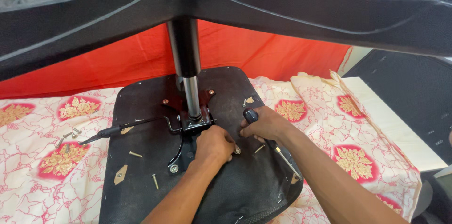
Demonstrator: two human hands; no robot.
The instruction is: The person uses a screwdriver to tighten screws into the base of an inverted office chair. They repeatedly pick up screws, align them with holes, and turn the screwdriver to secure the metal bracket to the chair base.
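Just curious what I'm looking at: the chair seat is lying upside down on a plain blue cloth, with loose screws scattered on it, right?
Not quite. In the head view the cloth is cream with red and gold flowers, not plain blue. The rest holds: the chair seat lies upside down, with loose screws scattered on it.

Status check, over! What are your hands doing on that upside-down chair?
Left hand pinching a bolt at the metal plate. Right hand gripping a screwdriver, tip pointing away. Loose screws lie scattered on the seat underside.

Floral cloth under seat, red fabric behind (loose screws on cloth)
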